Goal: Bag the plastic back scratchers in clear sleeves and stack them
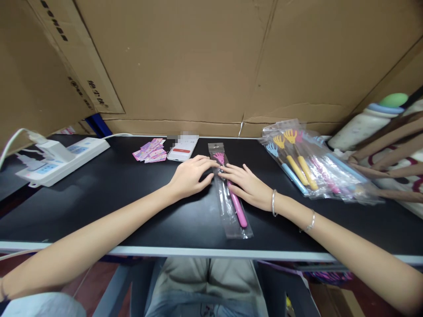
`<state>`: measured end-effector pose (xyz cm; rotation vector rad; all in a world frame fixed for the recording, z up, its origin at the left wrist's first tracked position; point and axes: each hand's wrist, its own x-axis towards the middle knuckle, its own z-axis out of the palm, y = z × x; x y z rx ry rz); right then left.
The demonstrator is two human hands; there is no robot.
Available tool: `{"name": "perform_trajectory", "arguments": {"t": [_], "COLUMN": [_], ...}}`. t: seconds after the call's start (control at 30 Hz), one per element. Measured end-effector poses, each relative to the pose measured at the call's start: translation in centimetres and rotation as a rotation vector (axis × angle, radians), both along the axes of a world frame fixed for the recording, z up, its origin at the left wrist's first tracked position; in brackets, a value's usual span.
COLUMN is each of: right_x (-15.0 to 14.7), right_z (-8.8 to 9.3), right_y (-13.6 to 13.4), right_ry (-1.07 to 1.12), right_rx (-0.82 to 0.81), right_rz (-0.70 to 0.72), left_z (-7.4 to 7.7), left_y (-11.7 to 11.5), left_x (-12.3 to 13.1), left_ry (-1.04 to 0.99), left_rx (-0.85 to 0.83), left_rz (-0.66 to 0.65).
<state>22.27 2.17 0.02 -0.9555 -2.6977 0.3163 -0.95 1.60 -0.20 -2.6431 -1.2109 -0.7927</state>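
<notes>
A pink back scratcher (237, 207) with a hand-shaped head lies in a clear plastic sleeve (223, 207) on the black table, its head pointing away from me. My left hand (193, 177) rests at the sleeve's upper left side, fingers stretched out, with the fingertips at the sleeve just below the scratcher's head. From the other side my right hand (248, 185) lies with spread fingers across the scratcher's neck, hiding part of it. Neither hand is closed around anything.
Several bagged blue, yellow and pink back scratchers (304, 165) lie to the right, beside a white bottle (365, 127) and a fabric bag (393, 163). Behind my left hand are a phone (181, 149) and purple-pink cards (152, 151). A power strip (71, 160) sits left; cardboard (185, 61) stands behind.
</notes>
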Motion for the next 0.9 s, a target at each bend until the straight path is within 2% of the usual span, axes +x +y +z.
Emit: {"name": "perform_trajectory", "arguments": {"t": [0.2,0.43,0.63,0.8,0.9], "right_x": [-0.3,0.3,-0.5,-2.0,-2.5], "right_z": [0.1,1.7,2.9,1.5,0.6], "right_y": [-0.6,0.9,6.0,11.1,12.9], "right_ry": [0.046,0.131,0.071,0.010,-0.008], "right_rx": [0.032,0.212,0.363,0.338,0.287], "right_rz": [0.020,0.001,-0.059,-0.109,-0.125], "left_z": [-0.9,-0.6,-0.6,-0.6,-0.6], "left_y": [0.5,0.5,0.5,0.6,0.6], "left_x": [-0.1,0.0,-0.1,-0.2,-0.2], "left_ry": [0.094,0.073,0.053,0.062,0.060], "left_rx": [-0.133,-0.175,-0.187,-0.182,-0.180], "left_rz": [-0.076,-0.109,-0.126,-0.132,-0.136]}}
